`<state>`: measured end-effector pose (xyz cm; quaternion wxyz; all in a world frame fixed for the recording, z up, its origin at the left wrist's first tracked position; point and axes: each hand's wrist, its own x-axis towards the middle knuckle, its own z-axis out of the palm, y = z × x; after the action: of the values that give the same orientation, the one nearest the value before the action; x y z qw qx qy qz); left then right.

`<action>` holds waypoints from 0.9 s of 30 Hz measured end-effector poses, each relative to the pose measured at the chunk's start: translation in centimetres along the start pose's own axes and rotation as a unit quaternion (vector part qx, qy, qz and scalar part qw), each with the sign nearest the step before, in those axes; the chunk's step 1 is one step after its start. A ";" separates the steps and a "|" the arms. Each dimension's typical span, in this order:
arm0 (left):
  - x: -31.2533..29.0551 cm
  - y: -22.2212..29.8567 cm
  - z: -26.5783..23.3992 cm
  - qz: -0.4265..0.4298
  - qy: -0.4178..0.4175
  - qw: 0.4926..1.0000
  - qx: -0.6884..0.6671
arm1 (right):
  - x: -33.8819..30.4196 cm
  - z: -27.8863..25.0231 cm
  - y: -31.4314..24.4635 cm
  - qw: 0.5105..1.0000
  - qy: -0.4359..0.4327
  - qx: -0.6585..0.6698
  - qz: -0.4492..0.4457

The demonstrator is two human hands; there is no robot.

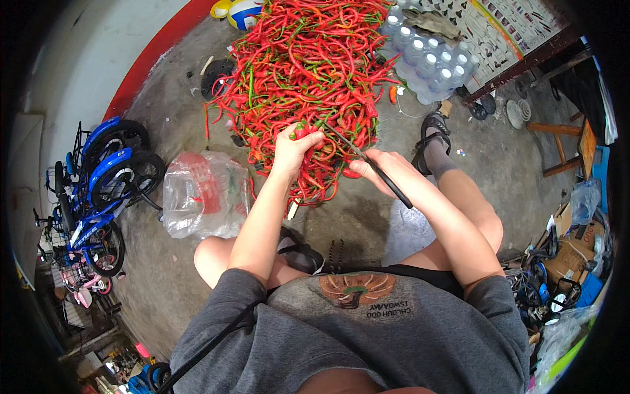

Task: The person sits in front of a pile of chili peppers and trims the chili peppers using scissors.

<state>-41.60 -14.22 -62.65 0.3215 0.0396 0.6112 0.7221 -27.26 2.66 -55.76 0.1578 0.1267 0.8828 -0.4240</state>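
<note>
A big heap of red chili peppers (315,59), with some green ones among them, lies on the floor before me. At its near edge my left hand (294,150) is closed round a few red chili peppers (301,131), green stem ends up. My right hand (387,172) grips a slim dark tool (391,186) with a long, straight black handle. The tool's thin front part reaches up and left to the stem ends by my left fingers. Whether it is a knife or scissors, I cannot tell. Some of the right fingers are hidden.
A clear plastic bag (205,197) with red print lies left of the heap. Wrapped water bottles (430,62) stand at the back right. Blue bicycles (98,197) are at the left, a wooden stool (569,146) at the right. My sandaled foot (433,141) is beside the heap.
</note>
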 end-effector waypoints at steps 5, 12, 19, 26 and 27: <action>1.0 -0.3 0.4 -0.080 -0.060 0.995 0.028 | -0.4 0.2 1.7 0.999 0.037 -0.025 -0.023; 5.3 -2.8 2.0 -0.149 -0.086 0.985 0.025 | -0.8 -2.2 2.9 0.995 0.073 0.023 0.057; 13.6 -6.0 2.6 -0.040 0.043 0.936 0.348 | -1.1 -3.1 3.2 0.979 0.155 0.115 0.065; 11.7 -5.5 0.5 -0.020 0.088 0.892 0.443 | -1.1 -3.3 2.9 0.980 0.154 0.112 0.050; 10.8 -5.0 0.0 -0.001 0.094 0.895 0.436 | -1.1 -3.1 3.1 0.981 0.154 0.110 0.048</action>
<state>-48.06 -8.47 -70.86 0.2139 0.1072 0.8922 0.3831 -25.71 6.85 -55.69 0.0249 0.2491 0.8375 -0.4857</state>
